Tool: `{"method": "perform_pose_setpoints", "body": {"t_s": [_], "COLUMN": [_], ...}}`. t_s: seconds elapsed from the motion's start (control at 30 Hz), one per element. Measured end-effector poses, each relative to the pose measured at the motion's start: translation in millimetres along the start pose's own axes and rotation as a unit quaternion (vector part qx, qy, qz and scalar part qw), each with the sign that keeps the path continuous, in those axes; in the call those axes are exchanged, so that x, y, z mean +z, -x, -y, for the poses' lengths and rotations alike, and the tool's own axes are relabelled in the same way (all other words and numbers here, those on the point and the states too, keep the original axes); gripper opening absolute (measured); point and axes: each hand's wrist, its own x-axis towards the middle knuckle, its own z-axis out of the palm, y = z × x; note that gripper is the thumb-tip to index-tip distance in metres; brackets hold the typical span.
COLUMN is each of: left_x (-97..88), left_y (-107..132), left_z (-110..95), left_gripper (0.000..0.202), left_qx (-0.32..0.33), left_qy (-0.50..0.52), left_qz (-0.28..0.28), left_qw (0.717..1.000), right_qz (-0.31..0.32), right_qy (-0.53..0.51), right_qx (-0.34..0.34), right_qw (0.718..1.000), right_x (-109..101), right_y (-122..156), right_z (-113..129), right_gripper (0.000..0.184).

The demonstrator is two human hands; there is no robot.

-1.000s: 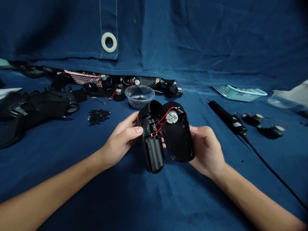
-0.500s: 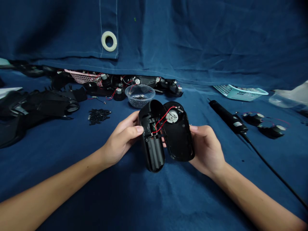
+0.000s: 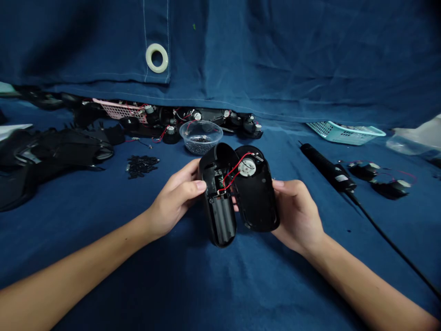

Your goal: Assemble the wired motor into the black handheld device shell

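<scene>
My left hand (image 3: 177, 195) is closed on a black plastic housing half (image 3: 220, 207), its thumb on the near side. A small green circuit board (image 3: 219, 182) sits inside that half, above a ribbed, rounded section. My right hand (image 3: 298, 209) grips the other half, a black oval cover (image 3: 260, 197), by its right edge. Fixed near the top of the cover is a round white motor-like part (image 3: 246, 167). Red wires (image 3: 231, 172) run between the two halves, which are held side by side, insides facing me. Most fingers are hidden behind the pieces.
Beyond the hands stands a clear bowl (image 3: 200, 138) of tiny dark pieces. Small black parts (image 3: 142, 166) lie in a pile to the left, near larger black housings (image 3: 65, 149). On the right are a corded black electric screwdriver (image 3: 327, 168), wired black parts (image 3: 389, 186) and a light-blue basket (image 3: 351, 134).
Both hands keep the same hold on the two halves. The whole scene has shifted very slightly in the view.
</scene>
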Motion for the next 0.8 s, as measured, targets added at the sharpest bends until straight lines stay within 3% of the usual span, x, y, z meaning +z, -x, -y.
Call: {"method": "perform_pose_setpoints", "body": {"t_s": [0.8], "left_x": [0.7], "left_y": [-1.1], "left_z": [-0.5], "left_gripper": [0.033], "left_qx": [0.006], "left_qy": [0.004], "left_qz": [-0.003], "left_qw": [1.000], "right_qz": [0.002], "right_qy": [0.002], "right_qx": [0.007], "right_qw": [1.000], "right_x": [-0.1], "right_y": [0.4], "right_z": [0.8], "right_gripper": [0.027]}}
